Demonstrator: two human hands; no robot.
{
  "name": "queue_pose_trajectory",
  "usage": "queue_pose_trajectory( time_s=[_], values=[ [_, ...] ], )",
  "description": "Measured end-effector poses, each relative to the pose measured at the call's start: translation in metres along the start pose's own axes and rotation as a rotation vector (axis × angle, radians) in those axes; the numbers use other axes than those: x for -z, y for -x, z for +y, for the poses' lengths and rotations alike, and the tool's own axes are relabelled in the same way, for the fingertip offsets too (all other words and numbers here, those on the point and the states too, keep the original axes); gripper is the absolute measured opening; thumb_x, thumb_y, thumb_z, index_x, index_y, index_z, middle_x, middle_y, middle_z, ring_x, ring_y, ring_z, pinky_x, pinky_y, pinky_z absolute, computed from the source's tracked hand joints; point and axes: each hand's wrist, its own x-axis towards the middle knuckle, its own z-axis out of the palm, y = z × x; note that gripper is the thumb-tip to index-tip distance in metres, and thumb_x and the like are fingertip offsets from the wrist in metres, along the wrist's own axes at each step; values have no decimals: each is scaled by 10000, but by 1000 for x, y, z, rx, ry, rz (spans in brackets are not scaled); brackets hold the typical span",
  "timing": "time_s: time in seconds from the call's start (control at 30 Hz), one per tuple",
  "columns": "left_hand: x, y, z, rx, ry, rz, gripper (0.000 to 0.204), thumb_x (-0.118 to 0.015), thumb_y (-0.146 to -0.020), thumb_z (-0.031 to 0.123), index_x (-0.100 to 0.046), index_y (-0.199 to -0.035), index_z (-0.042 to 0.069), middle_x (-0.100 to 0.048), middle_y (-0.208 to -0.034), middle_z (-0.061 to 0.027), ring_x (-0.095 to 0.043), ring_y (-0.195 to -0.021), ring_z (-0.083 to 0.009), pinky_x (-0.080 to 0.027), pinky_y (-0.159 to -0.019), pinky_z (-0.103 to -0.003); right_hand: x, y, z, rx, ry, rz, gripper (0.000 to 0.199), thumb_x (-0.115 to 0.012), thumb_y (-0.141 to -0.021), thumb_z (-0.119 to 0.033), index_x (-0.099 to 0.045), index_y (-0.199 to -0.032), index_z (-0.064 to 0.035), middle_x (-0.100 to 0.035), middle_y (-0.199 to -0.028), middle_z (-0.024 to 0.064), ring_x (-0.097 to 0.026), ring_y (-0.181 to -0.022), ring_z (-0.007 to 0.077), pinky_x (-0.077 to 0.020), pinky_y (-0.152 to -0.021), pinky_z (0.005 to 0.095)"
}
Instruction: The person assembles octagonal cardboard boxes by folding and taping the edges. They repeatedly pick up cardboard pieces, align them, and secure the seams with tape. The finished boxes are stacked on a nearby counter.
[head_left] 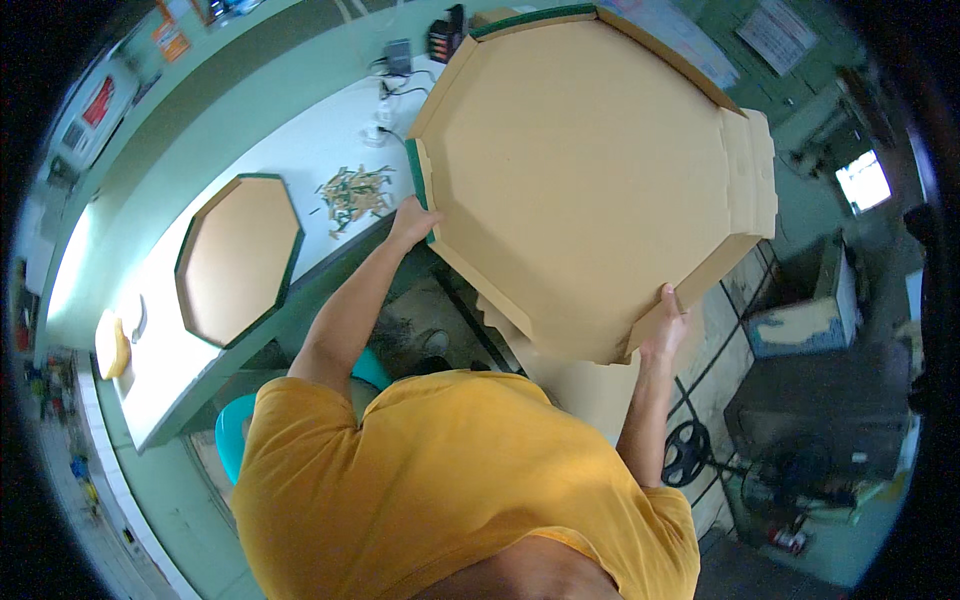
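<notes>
I hold a large octagonal cardboard box piece (pixel 590 170) up in front of me, brown inside with green outer edges and raised side flaps. My left hand (pixel 412 222) grips its left edge beside the white table. My right hand (pixel 664 325) grips its lower right flap. A loose flap of the same cardboard hangs down below the piece, between my arms.
A white worktable (pixel 300 150) holds a finished octagonal box (pixel 238 257) with green sides, a pile of green and brown scraps (pixel 355 192), cables and a charger (pixel 400 60). A teal chair (pixel 235 430) is below me. A machine and a black wheel (pixel 686 452) stand on the floor at right.
</notes>
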Motion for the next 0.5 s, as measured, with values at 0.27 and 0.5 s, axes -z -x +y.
queue_pose_trajectory(
  time_s=[0.27, 0.5],
  values=[
    [117, -76, -74, 194, -273, 145, 463, -667, -722, 355, -653, -1041, 19, -682, -954, -201, -653, -913, -343, -506, -802, -411, -146, -2, 72, -52, 50, -63, 281, -675, -866, -143, -553, -1052, 29, -629, -987, 79, -576, -879, 170, -463, -779, 342],
    [198, -125, -99, 156, 270, 236, 402, -639, -838, 259, -561, -1169, 45, -634, -1050, -93, -644, -911, -227, -521, -807, -397, -227, -14, 99, -15, -21, -188, 468, -710, -846, -173, -490, -1202, 35, -590, -1141, 121, -555, -1043, 213, -441, -906, 367]
  ],
)
